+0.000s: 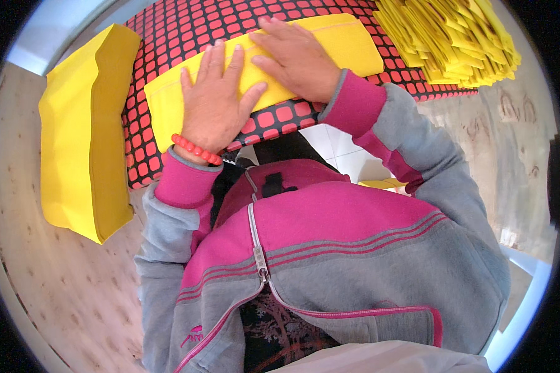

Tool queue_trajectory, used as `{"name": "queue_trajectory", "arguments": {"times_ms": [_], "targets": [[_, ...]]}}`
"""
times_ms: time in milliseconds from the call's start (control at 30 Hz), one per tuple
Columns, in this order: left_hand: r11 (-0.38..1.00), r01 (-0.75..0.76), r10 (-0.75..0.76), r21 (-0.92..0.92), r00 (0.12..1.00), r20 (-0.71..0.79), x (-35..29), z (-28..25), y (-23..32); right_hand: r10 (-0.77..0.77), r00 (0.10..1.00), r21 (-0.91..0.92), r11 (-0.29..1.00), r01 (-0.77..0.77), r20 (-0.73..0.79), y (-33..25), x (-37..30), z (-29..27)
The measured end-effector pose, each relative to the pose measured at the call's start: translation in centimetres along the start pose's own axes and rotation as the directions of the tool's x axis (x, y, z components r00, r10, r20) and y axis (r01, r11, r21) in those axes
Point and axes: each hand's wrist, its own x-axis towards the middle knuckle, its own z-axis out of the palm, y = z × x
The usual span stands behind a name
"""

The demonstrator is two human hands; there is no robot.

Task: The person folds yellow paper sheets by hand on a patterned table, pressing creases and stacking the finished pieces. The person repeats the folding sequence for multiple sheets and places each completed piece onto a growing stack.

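I see both hands flat on 1 folded yellow cloth piece (261, 74), which lies across the red-and-black squared pad (186, 31), far side of me, about mid-scene. L hand (214, 102) is spread out, palm down, fingers straight, pressing the near-left part; not gripping anything. R hand (295, 56) is also open and flat, pressing the far-right part, just beside the L, thumbs close. I think they press like that to keep the fold flat and stop it sliding on the pad.

Red bead bracelet (196, 149) on the L wrist: 1.

Far right: a pile of thin yellow pieces (454, 40), fanned a bit, too many to count, prob. kept there within reach. Left: 1 thick yellow stack (84, 130), edges lined up neat, sitting partly on the pale wooden surface (56, 280), well apart from the hands. Hands: 2. Pad: 1.
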Motion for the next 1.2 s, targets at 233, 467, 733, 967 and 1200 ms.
{"name": "queue_trajectory", "arguments": {"times_ms": [233,467,733,967,1200], "targets": [[0.984,0.153,-0.157,0.092,0.987,0.039,-3.4,-1.9,-5.1,0.079,0.985,-0.161,0.985,-0.054,0.154,8.8,-4.8,-4.3],[0.95,0.29,-0.301,0.114,0.949,0.092,-6.0,-3.2,-7.0,0.178,0.976,-0.202,0.968,-0.151,0.123,11.2,-6.8,-7.2],[0.999,-0.029,0.037,0.032,0.963,-0.267,0.5,-1.1,1.1,0.109,0.988,-0.042,0.994,-0.104,0.111,3.5,-1.9,-5.5],[0.997,0.073,-0.07,0.037,0.996,-0.061,0.9,0.9,0.8,-0.053,0.976,0.061,0.997,0.041,0.211,6.9,-2.0,-2.3],[0.964,0.238,-0.241,0.117,0.97,0.02,-4.5,-2.2,-5.9,0.059,0.98,0.048,0.996,-0.07,0.188,12.9,-4.3,-4.9]]}}
